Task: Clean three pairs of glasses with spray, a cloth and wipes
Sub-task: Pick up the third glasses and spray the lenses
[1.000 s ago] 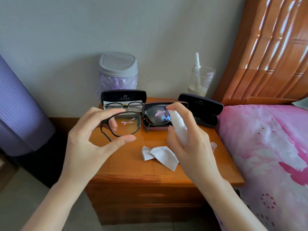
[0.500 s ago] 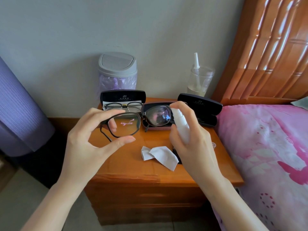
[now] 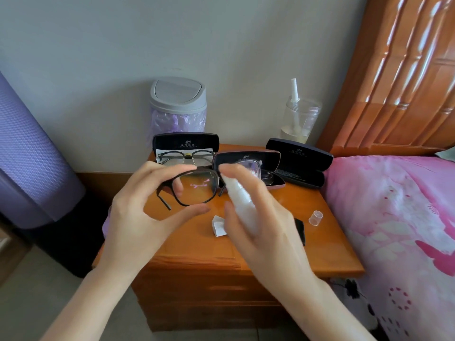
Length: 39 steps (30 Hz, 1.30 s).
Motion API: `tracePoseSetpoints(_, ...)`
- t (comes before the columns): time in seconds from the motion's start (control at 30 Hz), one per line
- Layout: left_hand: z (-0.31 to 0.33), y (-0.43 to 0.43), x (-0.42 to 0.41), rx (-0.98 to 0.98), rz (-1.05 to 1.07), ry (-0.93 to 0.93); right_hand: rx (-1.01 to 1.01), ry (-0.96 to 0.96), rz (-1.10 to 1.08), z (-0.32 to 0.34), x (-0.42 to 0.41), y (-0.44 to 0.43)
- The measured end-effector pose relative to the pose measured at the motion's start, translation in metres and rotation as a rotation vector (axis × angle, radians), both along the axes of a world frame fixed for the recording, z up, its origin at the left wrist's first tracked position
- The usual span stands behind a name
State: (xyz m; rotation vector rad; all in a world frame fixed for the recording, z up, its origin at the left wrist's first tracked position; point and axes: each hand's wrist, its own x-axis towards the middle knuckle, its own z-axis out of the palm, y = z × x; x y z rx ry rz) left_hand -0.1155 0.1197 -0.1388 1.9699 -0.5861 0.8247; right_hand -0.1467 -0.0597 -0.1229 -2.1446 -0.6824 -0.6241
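spraying step, on the first pair by our reading. left hand (image 3: 138,217) pinches the rim of the black-framed glasses (image 3: 194,187), thumb below and fingers above, holding them up over the bedside table (image 3: 320,242). right hand (image 3: 261,227) wraps round the small spray bottle (image 3: 242,200), forefinger on its top and nozzle just beside the frame; we cannot tell whether mist is leaving. its clear cap (image 3: 316,217) stands apart on the table. the second pair (image 3: 187,156) and third pair (image 3: 258,168) sit in open cases at the back, with an empty case (image 3: 299,162) to their right. a white folded piece (image 3: 219,226) lies on the table below the hands. next, we judge: set the bottle down, take up that piece and rub both lenses, fingers on the rim rather than the glass.
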Motion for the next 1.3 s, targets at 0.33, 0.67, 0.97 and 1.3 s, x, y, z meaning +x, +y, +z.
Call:
tracePoseSetpoints(0.33, 0.000, -0.006, -0.004, 0.049, 0.013, 0.005, -0.037, -0.006, -0.092, -0.005, 0.001, 0.004)
tracePoseSetpoints(0.67, 0.002, -0.005, -0.005, 0.048, 0.022, 0.008, -0.089, -0.018, -0.124, -0.008, 0.003, 0.002)
tracePoseSetpoints(0.97, 0.000, -0.006, -0.004, 0.046, 0.023, 0.013, -0.016, -0.026, -0.131, -0.007, 0.007, -0.002)
tracePoseSetpoints(1.3, 0.002, -0.002, -0.003, -0.003, 0.011, 0.017, 0.296, 0.205, -0.412, 0.008, 0.047, -0.091)
